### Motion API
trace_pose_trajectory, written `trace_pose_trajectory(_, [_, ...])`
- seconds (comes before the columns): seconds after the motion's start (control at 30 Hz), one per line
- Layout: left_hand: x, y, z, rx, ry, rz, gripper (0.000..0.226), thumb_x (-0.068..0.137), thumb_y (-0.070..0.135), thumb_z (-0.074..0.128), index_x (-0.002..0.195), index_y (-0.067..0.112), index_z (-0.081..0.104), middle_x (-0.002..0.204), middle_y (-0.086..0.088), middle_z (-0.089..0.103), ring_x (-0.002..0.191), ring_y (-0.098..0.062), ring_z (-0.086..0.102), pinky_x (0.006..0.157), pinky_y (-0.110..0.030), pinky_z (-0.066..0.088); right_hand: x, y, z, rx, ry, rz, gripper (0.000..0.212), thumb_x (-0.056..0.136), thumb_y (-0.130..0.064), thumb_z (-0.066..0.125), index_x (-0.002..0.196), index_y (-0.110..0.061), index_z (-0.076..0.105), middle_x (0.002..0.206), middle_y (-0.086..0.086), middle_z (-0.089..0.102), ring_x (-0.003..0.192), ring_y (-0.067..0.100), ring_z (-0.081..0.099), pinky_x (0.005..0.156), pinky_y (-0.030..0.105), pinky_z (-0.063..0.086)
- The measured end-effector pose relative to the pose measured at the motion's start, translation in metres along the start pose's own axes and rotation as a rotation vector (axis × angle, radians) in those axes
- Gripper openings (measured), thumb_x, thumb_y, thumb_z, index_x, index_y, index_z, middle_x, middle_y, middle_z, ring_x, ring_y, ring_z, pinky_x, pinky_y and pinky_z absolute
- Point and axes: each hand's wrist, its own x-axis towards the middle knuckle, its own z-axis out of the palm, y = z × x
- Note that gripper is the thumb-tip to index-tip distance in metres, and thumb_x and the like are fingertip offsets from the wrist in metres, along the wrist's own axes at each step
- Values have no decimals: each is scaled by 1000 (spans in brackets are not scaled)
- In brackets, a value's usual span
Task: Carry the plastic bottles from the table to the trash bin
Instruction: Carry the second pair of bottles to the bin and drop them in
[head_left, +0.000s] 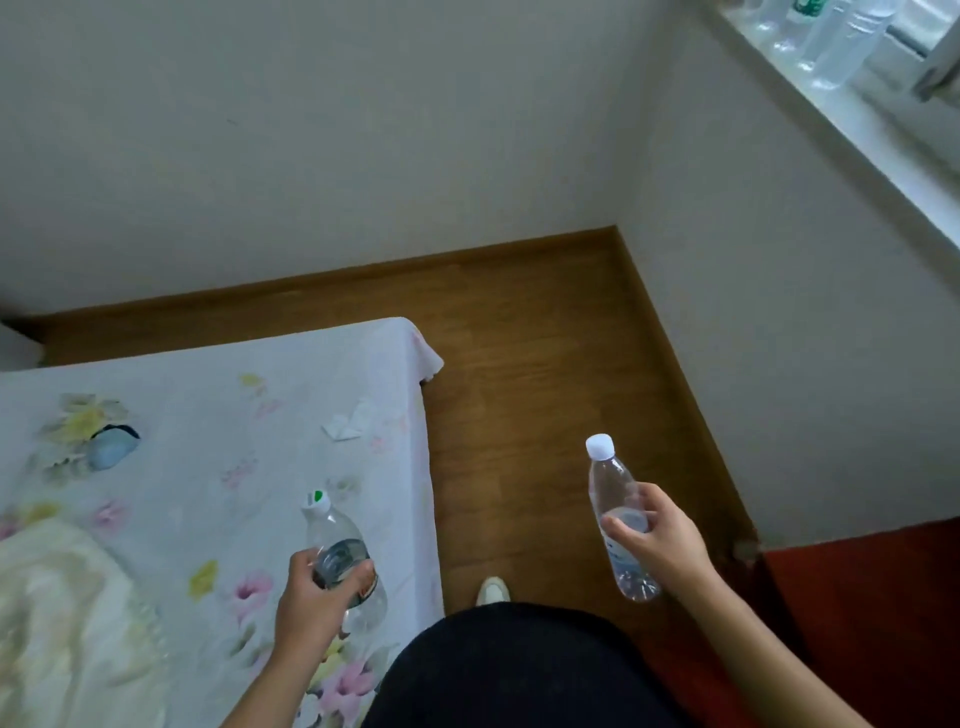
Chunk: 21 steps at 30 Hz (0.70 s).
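My left hand (317, 603) grips a clear plastic bottle with a white and green cap (335, 540), held over the edge of the flowered bed sheet. My right hand (657, 540) grips a slimmer clear bottle with a white cap (610, 486), held upright over the wooden floor. Both bottles look empty. No trash bin is in view.
A bed with a white flowered sheet (208, 441) fills the left. Wooden floor (519, 389) runs ahead to the wall corner. Several more clear bottles (831, 41) stand on the windowsill at the top right. A red surface (857, 623) lies at the lower right.
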Motion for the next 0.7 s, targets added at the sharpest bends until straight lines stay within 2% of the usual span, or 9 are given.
trace_pose_trajectory(0.07, [15,11,6,23,-32,-2,57,78,37,83,119,20,47,113,-10,63,96,-28,60,61,-27,45,12,-1,-1,-30,30,19,63,68,-54,79,121,-29,56,104,-12,69,92,5,68,69,25,58])
trace_pose_trajectory(0.13, [32,27,14,45,-57,8,57,77,40,83,118,24,48,113,-8,64,99,-28,61,71,-31,46,22,-5,-6,-51,54,46,57,69,-53,79,117,-32,56,100,-14,69,91,4,68,67,23,55])
trace_pose_trajectory(0.23, [60,68,28,30,-93,42,57,76,44,83,119,26,50,110,-4,64,99,-27,62,69,-30,48,44,-9,-15,-85,77,85,54,68,-54,80,111,-37,53,98,-13,69,92,6,68,72,31,58])
trace_pose_trajectory(0.3, [83,99,39,24,-114,76,57,75,46,82,119,26,51,110,-2,65,100,-25,63,73,-32,51,66,-12,-22,-105,77,112,55,69,-52,80,114,-36,53,102,-12,67,95,9,67,77,36,59])
trace_pose_trajectory(0.43, [140,166,60,54,-130,141,57,76,45,82,121,25,52,110,0,64,101,-22,61,75,-31,50,130,-22,-37,-110,83,193,62,78,-41,78,130,-20,53,117,-2,66,98,14,65,67,26,53])
trace_pose_trajectory(0.5, [166,198,68,61,-126,141,57,77,42,82,122,25,51,111,-1,62,100,-22,60,77,-31,50,169,-32,-46,-111,70,208,63,79,-39,78,132,-16,51,119,2,65,94,13,63,61,21,49])
trace_pose_trajectory(0.7, [226,259,74,16,-14,17,56,78,42,81,122,24,51,111,-2,63,101,-24,61,78,-34,50,298,-109,-60,-166,-40,113,56,79,-43,76,124,-19,55,106,-9,64,89,6,64,66,25,55])
